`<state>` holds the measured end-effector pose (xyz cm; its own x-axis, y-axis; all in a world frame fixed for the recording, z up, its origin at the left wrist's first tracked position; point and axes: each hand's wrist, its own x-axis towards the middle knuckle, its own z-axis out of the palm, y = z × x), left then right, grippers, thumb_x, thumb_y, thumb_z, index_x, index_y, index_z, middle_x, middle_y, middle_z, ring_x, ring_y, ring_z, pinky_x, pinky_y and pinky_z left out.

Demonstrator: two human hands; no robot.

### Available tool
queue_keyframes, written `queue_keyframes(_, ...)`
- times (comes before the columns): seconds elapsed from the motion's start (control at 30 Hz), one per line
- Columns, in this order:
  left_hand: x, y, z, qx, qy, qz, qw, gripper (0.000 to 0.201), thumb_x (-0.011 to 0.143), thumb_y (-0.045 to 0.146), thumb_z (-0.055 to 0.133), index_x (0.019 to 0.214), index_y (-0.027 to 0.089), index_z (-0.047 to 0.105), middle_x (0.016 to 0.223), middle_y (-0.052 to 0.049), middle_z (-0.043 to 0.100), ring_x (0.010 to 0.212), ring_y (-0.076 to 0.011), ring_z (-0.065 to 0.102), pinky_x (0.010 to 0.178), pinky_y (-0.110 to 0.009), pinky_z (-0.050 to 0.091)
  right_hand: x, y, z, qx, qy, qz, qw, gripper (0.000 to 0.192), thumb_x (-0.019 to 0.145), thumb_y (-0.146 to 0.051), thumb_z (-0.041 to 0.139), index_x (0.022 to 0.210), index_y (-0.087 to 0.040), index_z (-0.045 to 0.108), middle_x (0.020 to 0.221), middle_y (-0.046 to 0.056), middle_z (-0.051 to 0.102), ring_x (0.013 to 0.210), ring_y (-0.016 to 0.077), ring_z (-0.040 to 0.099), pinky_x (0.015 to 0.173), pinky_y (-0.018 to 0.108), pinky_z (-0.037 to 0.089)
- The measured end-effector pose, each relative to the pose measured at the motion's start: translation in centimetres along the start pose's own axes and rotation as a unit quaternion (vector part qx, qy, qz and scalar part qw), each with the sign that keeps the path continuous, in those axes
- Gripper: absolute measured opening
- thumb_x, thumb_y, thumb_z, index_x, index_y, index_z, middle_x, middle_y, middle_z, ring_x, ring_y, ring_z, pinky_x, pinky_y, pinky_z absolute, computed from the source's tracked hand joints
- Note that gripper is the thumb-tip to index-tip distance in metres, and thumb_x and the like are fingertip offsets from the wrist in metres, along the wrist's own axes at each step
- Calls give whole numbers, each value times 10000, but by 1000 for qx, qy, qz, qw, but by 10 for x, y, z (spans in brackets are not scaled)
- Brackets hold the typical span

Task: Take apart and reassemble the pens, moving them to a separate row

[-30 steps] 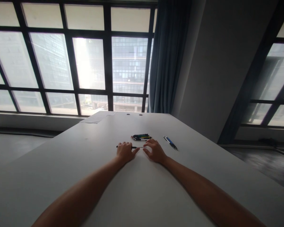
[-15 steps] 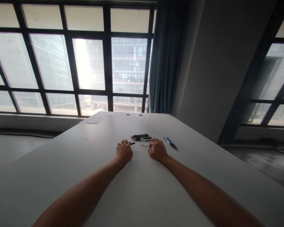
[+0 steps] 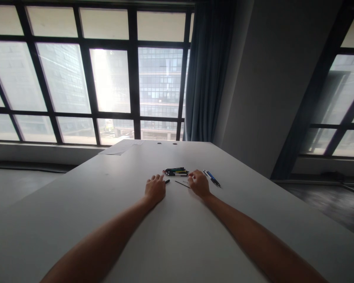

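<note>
Spanning the lower view, the pale bench point(image 3: 106, 220) carries everything. Beyond the hands lies a pen cluster point(image 3: 176, 171); 2 blue pens point(image 3: 212, 178) sit apart to its right.

Left hand point(image 3: 154, 189) rests knuckles-up, fingers curled over a black pen barrel point(image 3: 167, 181), only its tip showing. Right hand point(image 3: 199, 183), fingers pinched together, holds one end of a thin dark refill point(image 3: 182, 183) lying on the bench between both hands.

Judgement: keep the barrel pinned flat and move the refill straight along its axis; bending it is the risk.
</note>
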<state>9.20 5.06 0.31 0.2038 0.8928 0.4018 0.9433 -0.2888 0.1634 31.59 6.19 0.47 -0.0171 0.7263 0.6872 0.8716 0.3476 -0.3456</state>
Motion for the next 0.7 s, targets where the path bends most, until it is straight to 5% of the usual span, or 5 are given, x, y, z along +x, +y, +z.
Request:
queue_keyframes(0.13, 0, 0, 0, -11, 18, -30, 999, 480, 967, 323, 261, 1407, 170, 375, 1320, -131, 526, 1134, -247, 498, 913, -395, 397, 6, 15, 0, 37, 55, 42, 997, 180, 818, -218, 453, 759, -166, 616, 786, 40, 609, 699, 156, 517, 687, 270, 380)
queue_keyframes(0.33, -2, 1, -4, 4, -9, 3, 1000, 534, 905, 516, 398, 1321, 194, 491, 1282, -114, 553, 1150, -269, 478, 946, -412, 362, -2, 4, -1, 24, -71, -110, 991, 95, 772, -213, 587, 731, -172, 662, 878, 57, 635, 881, 191, 553, 808, 302, 392)
queue_keyframes(0.5, -2, 3, -8, -6, -31, 5, 999, 328, 918, 394, 424, 1056, 215, 662, 1156, -95, 614, 1098, -254, 505, 932, -401, 361, -6, -10, -4, -44, -142, -105, 983, 96, 791, -198, 615, 784, -181, 709, 937, 54, 651, 936, 196, 556, 840, 319, 376)
queue_keyframes(0.7, -2, 4, -9, -35, -22, 17, 999, 239, 929, 219, 381, 1056, 190, 581, 1086, -84, 643, 1010, -207, 555, 890, -349, 392, -3, -11, -3, -74, -186, -92, 975, 93, 838, -180, 600, 818, -178, 691, 959, 56, 643, 974, 183, 553, 841, 293, 363)
